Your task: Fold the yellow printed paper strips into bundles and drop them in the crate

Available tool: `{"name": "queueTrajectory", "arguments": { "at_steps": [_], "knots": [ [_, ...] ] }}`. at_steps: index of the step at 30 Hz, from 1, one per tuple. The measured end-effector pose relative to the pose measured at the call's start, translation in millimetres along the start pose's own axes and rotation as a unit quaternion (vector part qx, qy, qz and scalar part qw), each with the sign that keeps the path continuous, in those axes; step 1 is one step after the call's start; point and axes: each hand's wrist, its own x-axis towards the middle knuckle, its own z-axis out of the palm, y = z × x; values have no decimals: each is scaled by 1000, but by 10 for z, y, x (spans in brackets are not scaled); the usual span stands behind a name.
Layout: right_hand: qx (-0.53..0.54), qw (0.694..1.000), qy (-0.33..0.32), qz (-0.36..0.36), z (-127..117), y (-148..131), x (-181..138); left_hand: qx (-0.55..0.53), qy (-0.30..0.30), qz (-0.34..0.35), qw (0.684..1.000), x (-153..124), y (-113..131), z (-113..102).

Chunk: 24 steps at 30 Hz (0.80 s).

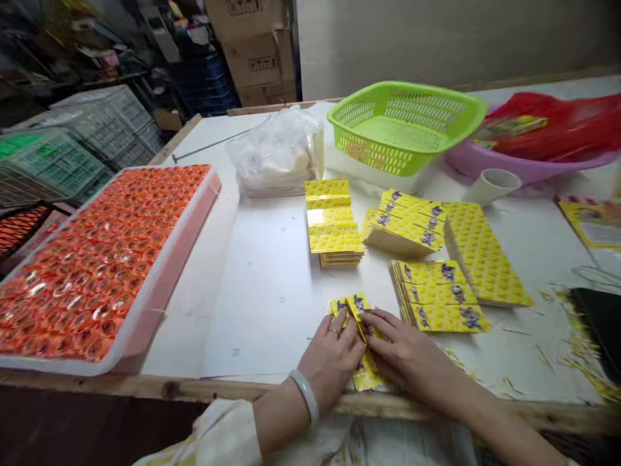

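A yellow printed card (359,304) with small dark cartoon figures and lengthwise creases lies at the table's front edge. My left hand (332,353), with a ring and a pale bangle, grips its left side, fingers bent over the top. From the right, my right hand (405,346) holds the same card, fingers curled on it; the thumbs and undersides are partly hidden. Just right of that hand sits a pile of yellow cards (439,294). Beyond the hands stands a stack of creased yellow cards (334,236), and another pile of printed cards (407,220) leans to its right.
A tray of orange-red round pieces (167,259) fills the left side. White paper (257,298) lies beside it. Behind are a clear plastic bag (276,152), a green basket (407,129), a purple basin (533,169) and a white cup (492,184). Yellow scraps litter the right.
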Motion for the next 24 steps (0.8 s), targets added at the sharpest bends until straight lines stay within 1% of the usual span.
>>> {"name": "queueTrajectory", "arguments": {
  "at_steps": [3, 6, 8, 9, 10, 11, 12, 13, 15, 16, 17, 18, 20, 22, 24],
  "knots": [
    [-8, 1000, 4, 1, 34, -4, -24, -6, -4, 9, 1000, 27, -39, 12],
    [0, 1000, 17, 3, 44, 6, -34, -72, 19, -15, 997, 20, -81, -29],
    [12, 999, 35, 9, 22, 11, -29, -153, 67, -65, 984, -5, -99, -100],
    [18, 998, 53, 15, 1, 9, -24, -205, 105, -107, 967, -21, -102, -146],
    [22, 997, 76, 24, -27, 1, -20, -269, 143, -158, 939, -36, -98, -197],
    [25, 994, 103, 34, -59, -14, -17, -350, 166, -206, 899, -47, -88, -250],
    [27, 990, 131, 44, -94, -37, -16, -445, 168, -242, 846, -54, -70, -303],
    [25, 985, 159, 54, -133, -70, -21, -546, 145, -262, 782, -58, -46, -354],
    [0, 976, 207, 65, -219, -171, -54, -712, 57, -260, 650, -57, 21, -442],
    [-23, 972, 225, 66, -265, -240, -89, -760, 15, -254, 598, -57, 62, -477],
    [-49, 968, 236, 66, -310, -320, -140, -786, -11, -253, 564, -62, 107, -506],
    [-70, 966, 239, 71, -350, -410, -209, -798, -22, -261, 543, -72, 156, -528],
    [-87, 966, 224, 99, -395, -599, -392, -801, -37, -287, 524, -108, 260, -548],
    [-92, 965, 209, 132, -359, -764, -618, -798, -71, -299, 519, -149, 366, -532],
    [-128, 955, 225, 145, -237, -878, -864, -800, -108, -282, 519, -171, 475, -484]
  ]
}}
